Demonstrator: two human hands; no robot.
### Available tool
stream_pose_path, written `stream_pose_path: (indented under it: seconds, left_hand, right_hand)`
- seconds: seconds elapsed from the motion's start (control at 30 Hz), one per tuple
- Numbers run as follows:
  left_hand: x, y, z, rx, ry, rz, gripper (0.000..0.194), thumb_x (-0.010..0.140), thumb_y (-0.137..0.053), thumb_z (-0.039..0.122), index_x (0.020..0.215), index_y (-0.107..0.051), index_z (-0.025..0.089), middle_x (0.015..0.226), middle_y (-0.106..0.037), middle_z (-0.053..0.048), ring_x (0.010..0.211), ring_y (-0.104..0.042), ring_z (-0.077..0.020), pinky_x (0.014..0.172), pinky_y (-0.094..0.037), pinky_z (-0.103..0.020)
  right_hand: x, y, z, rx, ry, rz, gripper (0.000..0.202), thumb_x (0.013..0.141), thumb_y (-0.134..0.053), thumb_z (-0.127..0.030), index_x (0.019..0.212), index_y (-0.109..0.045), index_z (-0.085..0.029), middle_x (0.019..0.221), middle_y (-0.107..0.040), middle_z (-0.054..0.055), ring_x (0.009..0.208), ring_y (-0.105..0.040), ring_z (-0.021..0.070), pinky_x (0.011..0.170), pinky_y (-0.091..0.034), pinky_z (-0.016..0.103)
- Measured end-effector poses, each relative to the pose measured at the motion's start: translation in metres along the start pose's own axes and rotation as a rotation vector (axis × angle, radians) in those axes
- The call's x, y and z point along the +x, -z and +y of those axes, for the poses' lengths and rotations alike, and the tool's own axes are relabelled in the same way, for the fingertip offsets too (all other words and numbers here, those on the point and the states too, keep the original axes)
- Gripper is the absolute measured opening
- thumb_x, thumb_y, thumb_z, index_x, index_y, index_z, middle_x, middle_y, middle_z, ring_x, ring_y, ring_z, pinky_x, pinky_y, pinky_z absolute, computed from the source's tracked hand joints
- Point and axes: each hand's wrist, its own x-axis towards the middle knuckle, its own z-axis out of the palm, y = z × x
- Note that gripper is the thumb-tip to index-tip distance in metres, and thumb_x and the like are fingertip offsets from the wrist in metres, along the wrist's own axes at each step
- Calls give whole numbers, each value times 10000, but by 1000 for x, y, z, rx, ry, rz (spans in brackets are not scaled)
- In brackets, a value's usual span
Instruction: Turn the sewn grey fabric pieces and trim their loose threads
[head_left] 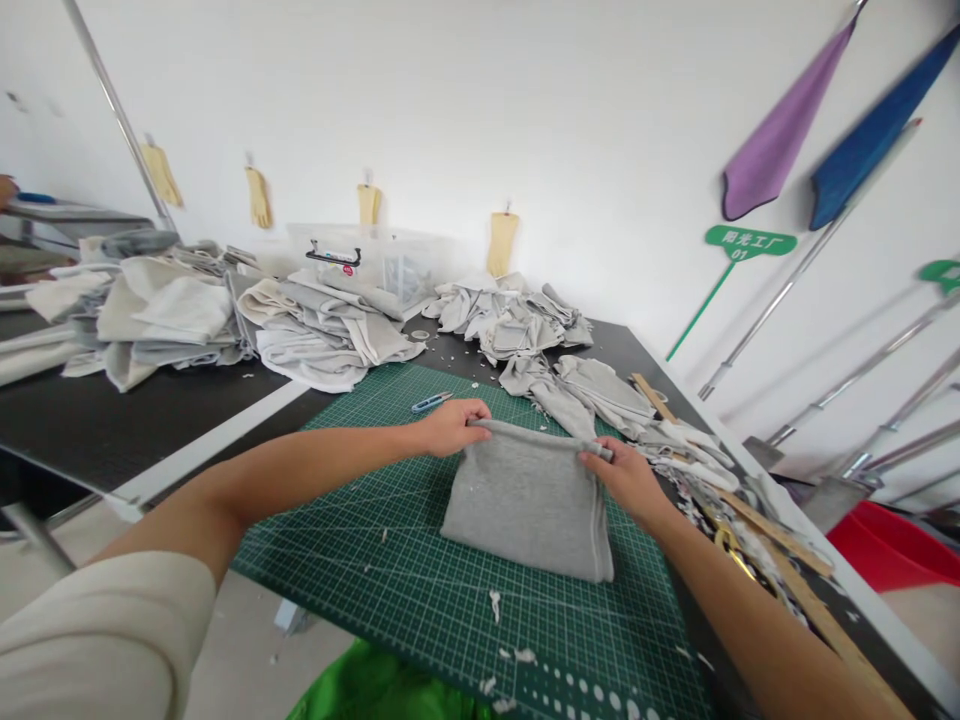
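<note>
"Wall beyond?"
"White; before it, a black table bearing a green mat."
"And the cloth?"
"On the mat, folded, grey. Probably light, soft, floppy: best held at both far corners, where left hand and right hand pinch it."
"Snips?"
"Beyond its left corner."

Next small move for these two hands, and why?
Probably lower the far edge of the gray cloth and smooth it onto the green mat. The left hand and right hand pinch that edge near its two ends, and it looks raised while the near edge sits lower, so keeping both grips level should help avoid a crease.
</note>
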Motion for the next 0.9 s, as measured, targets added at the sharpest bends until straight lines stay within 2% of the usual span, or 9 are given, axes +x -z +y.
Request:
stream_pose_path:
  seconds: [0.07, 0.2, 0.3, 0.43, 0.53, 0.63, 0.7, 0.8, 0.9]
  left_hand:
    - [15, -5, -15, 46, 100, 68, 159, 748, -549, 283, 841, -573, 156, 680, -574, 20, 619, -513, -104, 562, -374, -204]
    - [34, -18, -34, 206, 248, 157, 182, 724, -556, 287, 844, -617, 165, 827, -650, -25, 773, -580, -154, 670, -414, -237]
    - [41, -27, -41, 260, 326, 159, 223, 710, -568, 315, 864, -628, 165, 884, -663, -45, 828, -593, -178, 706, -423, -255]
    - [44, -35, -47, 261, 361, 145, 244, 713, -564, 330, 888, -625, 171, 896, -665, -51, 837, -603, -193, 716, -433, -270]
    - [43, -34, -46, 277, 392, 161, 377, 739, -552, 377, 1044, -579, 157, 987, -646, -86, 903, -598, -218, 762, -441, -296]
    - [37, -29, -36, 404, 305, 283, 584, 794, -505, 415, 1292, -387, 133, 1184, -551, -144, 1087, -523, -254, 900, -404, -356]
    - [32, -27, -26, 502, 151, 297, 563, 840, -449, 380, 1334, -336, 133, 1273, -485, -153, 1190, -445, -253, 986, -349, -376]
    - [22, -31, -13, 563, -89, 149, 513, 875, -390, 348, 1343, -346, 144, 1401, -373, -124, 1311, -306, -234, 1074, -259, -375]
    - [12, -45, -10, 569, -221, -66, 585, 889, -347, 422, 1397, -270, 142, 1486, -232, -106, 1379, -169, -232, 1112, -191, -393]
  right_hand:
    - [19, -9, 10, -71, -36, 2, 323, 724, -540, -445, 828, -593, -144, 623, -528, -19, 580, -463, 124, 534, -344, 226]
    - [41, -21, 23, -145, -74, -3, 338, 714, -533, -454, 793, -625, -138, 549, -504, -30, 533, -450, 121, 498, -303, 221]
    - [50, -25, 29, -204, -85, -9, 317, 704, -536, -433, 750, -631, -135, 541, -514, -27, 535, -468, 124, 499, -308, 221]
    - [54, -30, 37, -291, -77, -26, 290, 696, -546, -417, 706, -628, -139, 549, -541, -13, 553, -503, 141, 512, -337, 232]
    - [55, -34, 41, -354, -71, 31, 356, 701, -549, -443, 816, -635, -117, 675, -610, 42, 646, -558, 180, 594, -407, 272]
    - [54, -32, 40, -412, -48, 157, 518, 763, -481, -469, 1055, -573, -51, 975, -620, 172, 861, -582, 252, 760, -437, 365]
    - [51, -29, 33, -434, 10, 209, 531, 826, -392, -439, 1172, -513, -55, 1162, -549, 209, 1045, -528, 278, 888, -394, 409]
    - [40, -33, 17, -494, 207, 153, 493, 876, -320, -391, 1246, -488, -112, 1348, -433, 160, 1274, -346, 262, 1034, -275, 420]
    - [21, -50, 3, -624, 406, -36, 527, 904, -277, -402, 1323, -430, -121, 1453, -299, 112, 1373, -152, 247, 1082, -199, 445]
